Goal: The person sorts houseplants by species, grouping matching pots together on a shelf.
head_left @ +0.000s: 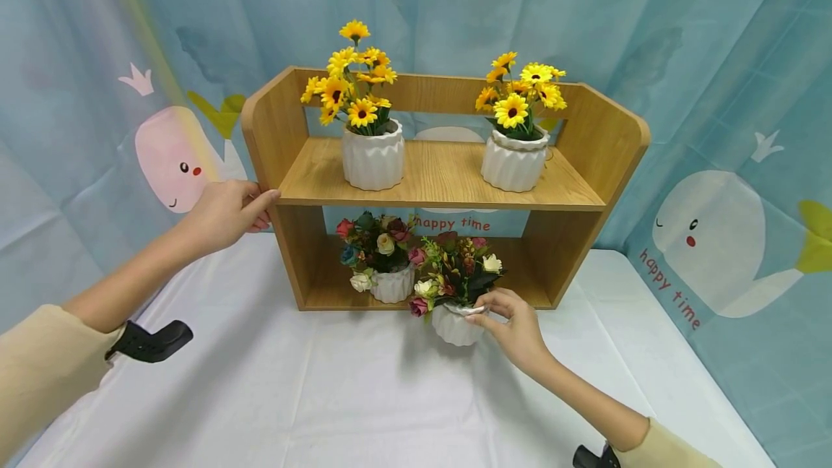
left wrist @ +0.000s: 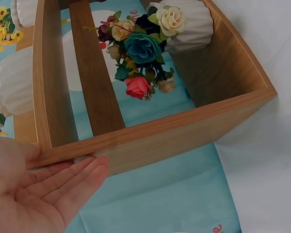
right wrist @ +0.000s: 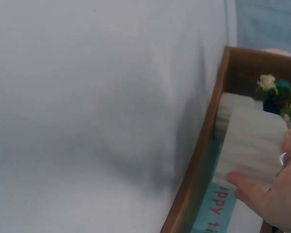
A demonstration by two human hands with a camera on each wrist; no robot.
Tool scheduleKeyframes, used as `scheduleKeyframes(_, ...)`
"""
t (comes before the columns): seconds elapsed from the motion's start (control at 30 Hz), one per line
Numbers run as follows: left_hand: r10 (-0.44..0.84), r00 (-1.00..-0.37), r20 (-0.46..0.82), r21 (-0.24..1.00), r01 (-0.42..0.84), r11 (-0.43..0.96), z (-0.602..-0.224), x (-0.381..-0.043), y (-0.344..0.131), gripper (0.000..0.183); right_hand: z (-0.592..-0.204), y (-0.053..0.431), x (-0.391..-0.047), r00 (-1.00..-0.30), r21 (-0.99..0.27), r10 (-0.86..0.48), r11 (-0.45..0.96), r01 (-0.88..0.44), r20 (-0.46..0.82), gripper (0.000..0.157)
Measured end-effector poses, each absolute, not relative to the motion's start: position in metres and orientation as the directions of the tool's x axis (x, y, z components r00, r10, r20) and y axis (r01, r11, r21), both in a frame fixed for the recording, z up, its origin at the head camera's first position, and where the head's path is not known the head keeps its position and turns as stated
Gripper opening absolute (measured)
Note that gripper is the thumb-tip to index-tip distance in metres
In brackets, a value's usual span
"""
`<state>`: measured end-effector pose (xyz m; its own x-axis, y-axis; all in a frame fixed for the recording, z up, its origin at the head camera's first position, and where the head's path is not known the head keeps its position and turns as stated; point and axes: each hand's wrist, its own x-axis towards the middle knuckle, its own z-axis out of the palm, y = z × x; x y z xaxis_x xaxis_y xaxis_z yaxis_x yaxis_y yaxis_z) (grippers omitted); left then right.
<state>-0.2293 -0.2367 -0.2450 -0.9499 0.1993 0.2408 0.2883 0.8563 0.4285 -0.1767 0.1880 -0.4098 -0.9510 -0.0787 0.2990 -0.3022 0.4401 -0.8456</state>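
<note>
My left hand (head_left: 227, 211) holds the left side panel of a two-tier wooden shelf (head_left: 442, 203), its thumb at the front edge and its fingers along the outside. With my right hand (head_left: 513, 323) I pinch the rim of a white fluted flowerpot (head_left: 457, 327) of mixed artificial flowers, just in front of the lower tier. That pot appears raised and slightly tilted in the right wrist view. Inside the lower tier, to its left, stands another white pot (head_left: 393, 285) with red, cream and blue roses (left wrist: 143, 48).
Two white pots of yellow sunflowers stand on the upper tier, one left (head_left: 373, 157) and one right (head_left: 515, 161). The shelf rests on a white cloth (head_left: 364, 396). A blue printed curtain (head_left: 455, 13) hangs behind and at both sides.
</note>
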Motion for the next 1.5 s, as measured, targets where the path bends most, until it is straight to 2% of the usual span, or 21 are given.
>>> scheduleKeyframes(0.47,0.23,-0.966,0.117,0.377,0.258,0.89,-0.235,-0.23,-0.235,0.047,-0.405,0.206,-0.204,-0.938,-0.806,-0.018,0.505,-0.308,0.347,0.017)
scheduleKeyframes(0.77,0.248,-0.962,0.114,0.369,0.272,0.889,-0.236,-0.23,-0.235,0.048,-0.406,0.209,-0.219,-0.941,-0.815,-0.001,0.5,-0.294,0.339,0.016)
scheduleKeyframes(1.2,0.238,-0.964,0.118,0.369,0.266,0.891,-0.236,-0.23,-0.234,0.047,-0.414,0.212,-0.243,-0.92,-0.746,0.028,0.596,-0.298,0.391,0.018)
scheduleKeyframes(1.5,0.241,-0.963,0.122,0.361,0.269,0.893,-0.237,-0.23,-0.235,0.048,-0.422,0.217,-0.256,-0.932,-0.756,0.048,0.602,-0.259,0.358,0.02)
